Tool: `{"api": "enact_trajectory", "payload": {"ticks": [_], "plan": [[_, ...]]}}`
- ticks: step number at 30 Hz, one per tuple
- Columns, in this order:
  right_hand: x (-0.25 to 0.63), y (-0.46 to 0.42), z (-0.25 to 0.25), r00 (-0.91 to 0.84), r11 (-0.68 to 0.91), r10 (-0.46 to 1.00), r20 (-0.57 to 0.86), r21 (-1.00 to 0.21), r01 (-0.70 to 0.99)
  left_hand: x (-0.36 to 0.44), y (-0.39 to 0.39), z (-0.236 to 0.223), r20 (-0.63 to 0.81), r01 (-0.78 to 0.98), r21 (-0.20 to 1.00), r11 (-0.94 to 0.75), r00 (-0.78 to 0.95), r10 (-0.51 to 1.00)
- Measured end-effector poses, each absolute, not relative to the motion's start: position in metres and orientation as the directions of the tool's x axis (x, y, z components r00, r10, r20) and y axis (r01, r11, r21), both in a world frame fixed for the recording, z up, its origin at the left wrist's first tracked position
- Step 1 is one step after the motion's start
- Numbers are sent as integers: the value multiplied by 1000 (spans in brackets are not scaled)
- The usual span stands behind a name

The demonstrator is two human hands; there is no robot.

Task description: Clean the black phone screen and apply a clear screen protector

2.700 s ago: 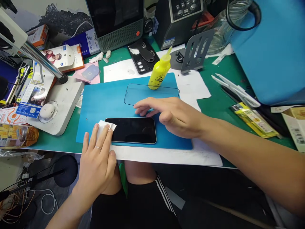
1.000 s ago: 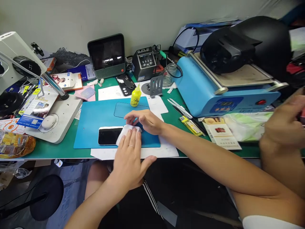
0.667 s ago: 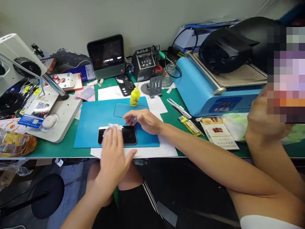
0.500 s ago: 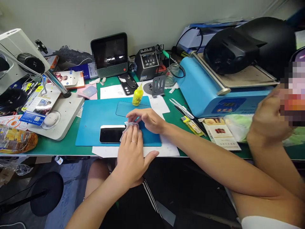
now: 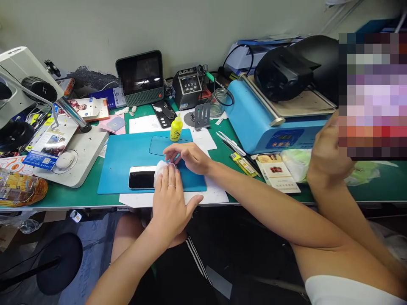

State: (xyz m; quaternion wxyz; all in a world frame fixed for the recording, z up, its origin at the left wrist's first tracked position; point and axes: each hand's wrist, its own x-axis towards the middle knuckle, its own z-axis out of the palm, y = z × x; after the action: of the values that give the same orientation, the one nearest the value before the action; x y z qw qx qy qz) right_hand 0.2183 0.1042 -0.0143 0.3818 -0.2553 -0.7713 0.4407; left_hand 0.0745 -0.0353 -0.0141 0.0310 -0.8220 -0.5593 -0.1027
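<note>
A black phone [image 5: 140, 178] lies face up on a blue mat [image 5: 117, 156] at the desk's near edge. My left hand [image 5: 170, 199] lies flat on the phone's right half, its fingers together and pressing a white wipe [image 5: 159, 168] onto the screen. Reaching in from the right, my right hand [image 5: 187, 156] rests just behind the wipe with its fingers spread, touching the phone's far edge. A clear glass screen protector [image 5: 157, 145] sits on the mat behind the hands. A yellow squeeze bottle [image 5: 176, 129] stands at the mat's back edge.
A microscope stand's white base [image 5: 79, 156] is left of the mat. A blue machine [image 5: 263, 123], tweezers [image 5: 230, 142] and small packets are to the right. A small screen [image 5: 140, 78] and soldering station [image 5: 189, 87] stand at the back. Another person's hand [image 5: 327, 156] is raised at far right.
My left hand has slid the wipe left and right along the phone's screen and now rests on its right half. My right hand stays at the phone's far edge. The view has widened.
</note>
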Motion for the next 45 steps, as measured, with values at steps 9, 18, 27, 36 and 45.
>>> {"api": "enact_trajectory", "payload": {"ticks": [9,18,27,36,45], "plan": [[218,108,-17,-601,486,709,369,-873,37,4,-42,-10,232,935,56,-350,329,915],[217,108,-16,-606,484,704,369,-875,29,58,-37,-16,252,925,6,-380,366,896],[217,110,-12,-608,481,707,363,-876,37,-6,-49,-6,301,934,20,-357,335,893],[218,108,-12,-610,469,712,348,-882,45,46,-49,-6,329,917,6,-399,375,867],[217,110,-12,-602,456,723,338,-889,48,-7,-34,-2,340,932,-9,-362,344,875]]}}
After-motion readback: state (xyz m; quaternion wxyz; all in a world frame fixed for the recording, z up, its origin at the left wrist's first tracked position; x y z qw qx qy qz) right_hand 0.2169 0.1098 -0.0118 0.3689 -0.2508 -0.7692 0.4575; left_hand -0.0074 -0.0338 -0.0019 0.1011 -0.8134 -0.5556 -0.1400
